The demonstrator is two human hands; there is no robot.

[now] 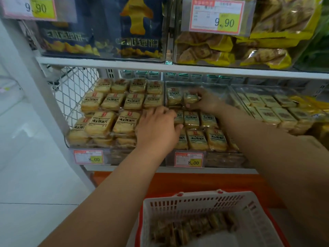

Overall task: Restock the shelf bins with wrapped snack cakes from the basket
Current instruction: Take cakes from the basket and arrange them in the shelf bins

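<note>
Two clear shelf bins hold rows of wrapped yellow snack cakes: the left bin (71, 139) is nearly full, the middle bin (222, 90) has bare room at its back. My right hand (204, 101) reaches into the back of the middle bin and pinches a wrapped cake (190, 98) beside another cake (174, 98). My left hand (158, 129) lies over the cakes at the divide between the two bins, its fingers curved over a packet (179, 117). A white basket (178, 202) below holds several wrapped cakes (192, 227).
A third bin (270, 111) to the right holds paler wrapped cakes. The shelf above (124, 65) carries dark blue snack bags and yellow-wrapped packets. Price tags reading 8.00 (188, 159) hang on the bin fronts. A white wire mesh side panel (74, 90) stands at the left.
</note>
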